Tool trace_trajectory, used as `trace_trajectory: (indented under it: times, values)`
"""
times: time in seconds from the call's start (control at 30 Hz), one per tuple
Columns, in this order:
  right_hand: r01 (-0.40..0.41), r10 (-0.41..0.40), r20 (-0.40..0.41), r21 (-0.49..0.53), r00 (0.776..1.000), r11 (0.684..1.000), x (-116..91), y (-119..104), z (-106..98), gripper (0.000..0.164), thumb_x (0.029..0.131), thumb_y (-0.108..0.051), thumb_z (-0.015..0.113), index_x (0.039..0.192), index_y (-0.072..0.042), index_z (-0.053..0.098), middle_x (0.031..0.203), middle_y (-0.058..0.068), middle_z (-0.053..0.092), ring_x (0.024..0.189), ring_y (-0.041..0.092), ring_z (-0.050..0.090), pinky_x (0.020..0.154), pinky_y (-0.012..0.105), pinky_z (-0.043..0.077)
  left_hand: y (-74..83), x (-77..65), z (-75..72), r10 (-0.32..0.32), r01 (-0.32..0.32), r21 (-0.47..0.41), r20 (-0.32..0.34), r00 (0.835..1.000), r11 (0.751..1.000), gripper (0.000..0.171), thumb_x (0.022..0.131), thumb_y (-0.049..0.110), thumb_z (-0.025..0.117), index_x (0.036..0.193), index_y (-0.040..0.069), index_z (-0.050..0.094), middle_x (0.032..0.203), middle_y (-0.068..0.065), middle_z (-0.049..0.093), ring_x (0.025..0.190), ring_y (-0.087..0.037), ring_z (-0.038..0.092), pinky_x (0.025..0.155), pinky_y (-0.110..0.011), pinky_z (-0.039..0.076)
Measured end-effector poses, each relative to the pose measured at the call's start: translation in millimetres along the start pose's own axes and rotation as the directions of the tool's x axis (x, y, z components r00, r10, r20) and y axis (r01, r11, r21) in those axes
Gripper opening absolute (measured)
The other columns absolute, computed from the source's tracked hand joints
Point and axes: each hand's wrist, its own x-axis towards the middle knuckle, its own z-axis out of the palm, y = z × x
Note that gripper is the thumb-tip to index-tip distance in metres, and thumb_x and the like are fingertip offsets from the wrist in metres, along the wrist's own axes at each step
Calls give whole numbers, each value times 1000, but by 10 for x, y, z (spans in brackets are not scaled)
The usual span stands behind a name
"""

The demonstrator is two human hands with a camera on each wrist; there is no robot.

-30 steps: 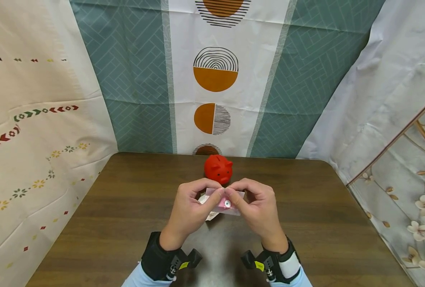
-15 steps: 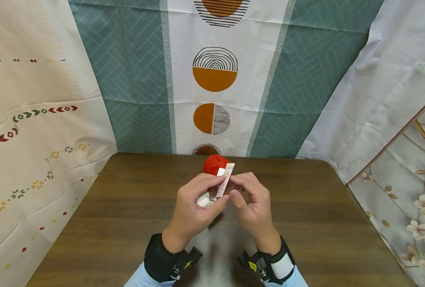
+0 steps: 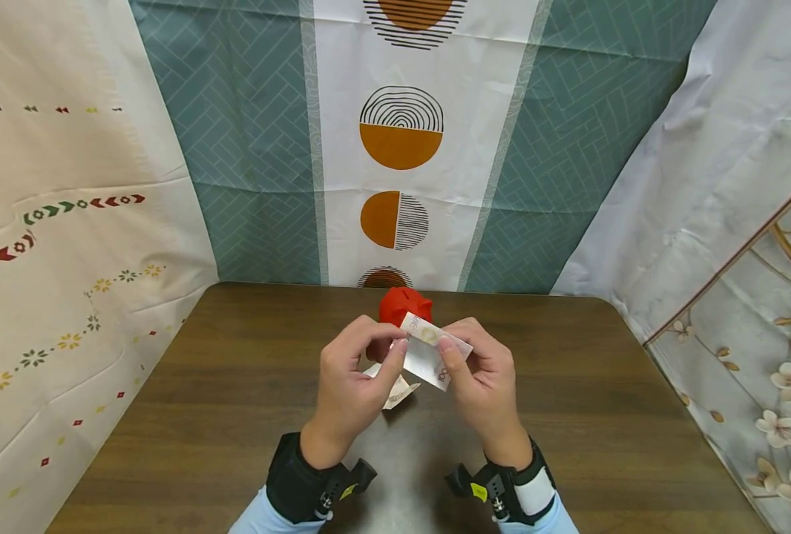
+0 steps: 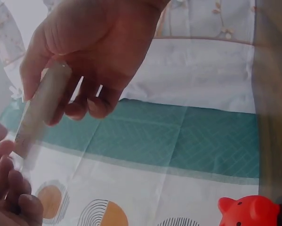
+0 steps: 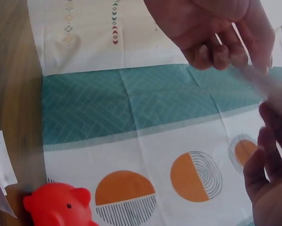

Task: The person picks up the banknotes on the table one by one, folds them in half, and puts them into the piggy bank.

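A white, partly opened banknote (image 3: 429, 352) is held between both hands, in front of a red piggy bank (image 3: 404, 305) that it partly hides. My right hand (image 3: 485, 371) grips the right part of the note, thumb on top. At the note's left edge, the thumb and forefinger of my left hand (image 3: 355, 378) pinch close together. In the left wrist view, the right hand (image 4: 98, 42) is at the top, with the note (image 4: 42, 103) slanting down towards the left fingers. More banknotes (image 3: 398, 391) lie on the table below the hands, partly covered by the left hand.
The brown wooden table (image 3: 235, 400) reaches back to a hanging cloth (image 3: 262, 185) in green and white. In the right wrist view, a paper note (image 5: 2, 160) printed with 20 lies near the piggy bank. Patterned sheets hang at both sides.
The banknote turned from a pink face to a narrow folded strip in the left hand, then spread to a wider white face. The right thumb has come onto it; the piggy bank stays put.
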Motion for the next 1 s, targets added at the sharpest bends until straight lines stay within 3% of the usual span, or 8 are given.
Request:
trace_trajectory:
  times: [0.07, 0.17, 0.27, 0.37, 0.47, 0.7, 1.0]
  values:
    - [-9, 9, 24, 6, 1000, 1000, -1, 3, -27, 14, 94, 5, 57, 92, 0, 69, 84, 11, 64, 76, 13, 58, 55, 23, 49, 13, 1, -5, -38, 38, -23, 7, 999, 999, 20, 87, -1, 72, 106, 5, 70, 84, -6, 58, 73, -15, 51, 59, -27, 48]
    - [5, -7, 86, 25, 996, 1000, 3, 14, -57, 17, 94, 5, 54, 89, -2, 69, 80, 9, 63, 73, 14, 57, 55, 26, 48, 38, 0, -15, -128, 136, -105, 82, 988, 985, 22, 89, 0, 72, 111, 5, 68, 92, -8, 62, 79, -18, 54, 65, -27, 52]
    - [38, -45, 135, 53, 990, 998, 11, 30, -63, 18, 95, 4, 53, 88, -4, 68, 78, 8, 63, 73, 15, 57, 58, 28, 47, 60, -10, -32, -234, 264, -184, 170, 957, 947, 15, 92, -1, 70, 104, 6, 68, 90, -7, 64, 81, -18, 56, 69, -25, 53]
    - [57, -67, 154, 69, 986, 996, 20, 35, -60, 16, 96, 1, 56, 86, -5, 67, 77, 6, 62, 72, 15, 56, 58, 28, 46, 76, -16, -54, -286, 332, -221, 218, 933, 917, 9, 93, -3, 67, 96, 5, 68, 85, -8, 63, 80, -19, 57, 70, -26, 54]
    - [51, -63, 174, 69, 983, 996, 28, 18, -67, 13, 94, 3, 61, 88, -6, 68, 77, 6, 63, 72, 14, 55, 54, 25, 43, 77, -14, -62, -266, 322, -234, 243, 933, 917, 10, 93, -4, 65, 93, 6, 68, 85, -10, 66, 80, -18, 59, 71, -27, 55]
    - [26, -36, 262, 43, 965, 999, 36, -31, -87, 21, 87, 11, 65, 94, -8, 70, 79, 4, 65, 69, 11, 56, 52, 24, 44, 66, -15, -58, -213, 268, -172, 284, 935, 948, 11, 93, 1, 68, 90, 12, 71, 82, -4, 68, 74, -14, 59, 59, -26, 53]
    - [33, -32, 289, 2, 957, 999, 51, -34, -121, 22, 87, 10, 66, 93, -11, 71, 77, 0, 64, 63, 7, 47, 47, 21, 34, 66, 0, -65, -193, 253, -161, 315, 929, 954, 13, 94, 2, 65, 89, 12, 71, 81, -3, 68, 76, -14, 60, 65, -29, 54]
